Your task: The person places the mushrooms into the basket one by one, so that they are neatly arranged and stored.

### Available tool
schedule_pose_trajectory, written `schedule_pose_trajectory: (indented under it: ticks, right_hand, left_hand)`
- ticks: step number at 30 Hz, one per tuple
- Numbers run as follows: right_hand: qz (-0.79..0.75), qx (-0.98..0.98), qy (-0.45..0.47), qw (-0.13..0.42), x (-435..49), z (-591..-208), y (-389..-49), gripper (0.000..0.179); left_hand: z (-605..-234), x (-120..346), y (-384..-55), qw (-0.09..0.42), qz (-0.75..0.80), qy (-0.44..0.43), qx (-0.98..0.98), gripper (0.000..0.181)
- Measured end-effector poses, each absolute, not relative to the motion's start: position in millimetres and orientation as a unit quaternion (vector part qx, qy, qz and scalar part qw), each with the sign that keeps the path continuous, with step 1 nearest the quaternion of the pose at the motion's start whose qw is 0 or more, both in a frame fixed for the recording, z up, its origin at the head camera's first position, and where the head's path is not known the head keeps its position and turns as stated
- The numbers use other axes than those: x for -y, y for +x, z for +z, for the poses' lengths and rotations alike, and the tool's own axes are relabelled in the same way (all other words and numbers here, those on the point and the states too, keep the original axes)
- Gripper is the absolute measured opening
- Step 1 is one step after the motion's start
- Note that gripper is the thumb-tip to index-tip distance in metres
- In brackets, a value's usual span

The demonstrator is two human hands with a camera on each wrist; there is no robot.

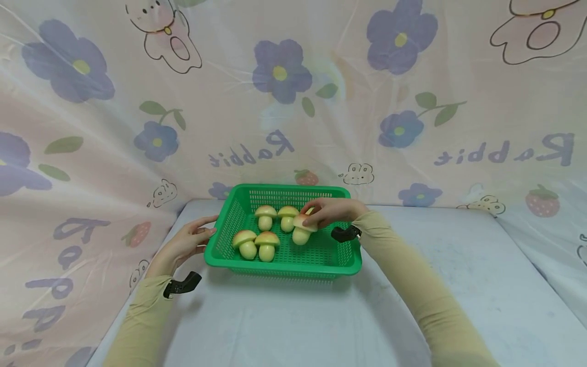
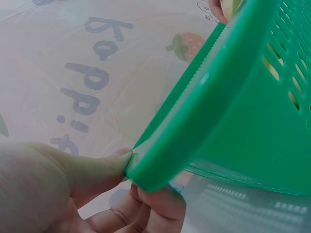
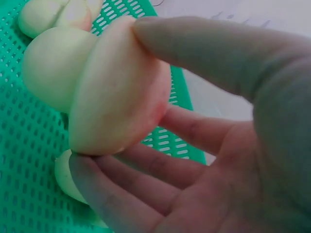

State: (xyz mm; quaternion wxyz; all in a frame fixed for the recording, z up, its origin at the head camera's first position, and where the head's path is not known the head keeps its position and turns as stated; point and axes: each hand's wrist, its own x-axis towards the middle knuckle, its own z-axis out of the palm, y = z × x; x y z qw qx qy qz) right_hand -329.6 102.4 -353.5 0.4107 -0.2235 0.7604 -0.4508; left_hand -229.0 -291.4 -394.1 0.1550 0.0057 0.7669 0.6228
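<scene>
A green plastic basket [image 1: 293, 267] with perforated walls stands on the table, and several toy mushrooms [image 1: 267, 246] with pale yellow stems and reddish-yellow caps lie inside it. My right hand [image 1: 331, 210] holds one mushroom [image 1: 300, 235] by its cap over the right half of the basket. In the right wrist view the thumb lies on one side of that mushroom's cap [image 3: 116, 92] and the fingers on the other, its stem pointing away from the palm. At the basket's left side, my left hand [image 1: 183, 244] pinches the rim [image 2: 165, 160] between thumb and fingers.
A white-covered table [image 1: 284, 321] extends in front of the basket and to both sides. Printed cloth [image 1: 321, 122] with flowers, rabbits and strawberries hangs close behind and along the left. Black cameras [image 1: 183, 285] are strapped to both wrists.
</scene>
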Motion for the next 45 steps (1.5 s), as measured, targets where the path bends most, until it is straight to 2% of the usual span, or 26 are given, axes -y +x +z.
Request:
schedule_pose_trajectory:
  ticks: [14, 27, 45]
  right_hand:
    - [-0.403, -0.775, -0.229, 0.430, -86.5, -369.0, -323.9, 0.039]
    - [-0.389, -0.780, -0.230, 0.432, -77.1, -375.7, -317.6, 0.046]
    - [-0.351, -0.796, -0.246, 0.428, -66.3, -382.7, -311.7, 0.040]
  left_hand:
    - [-392.8, 292.7, -227.3, 0.156, 0.623, 0.006, -0.767, 0.057]
    - [-393.0, 292.1, -227.6, 0.158, 0.623, 0.006, -0.766, 0.057]
    - [-393.3, 291.4, -229.0, 0.158, 0.620, 0.006, -0.768, 0.056]
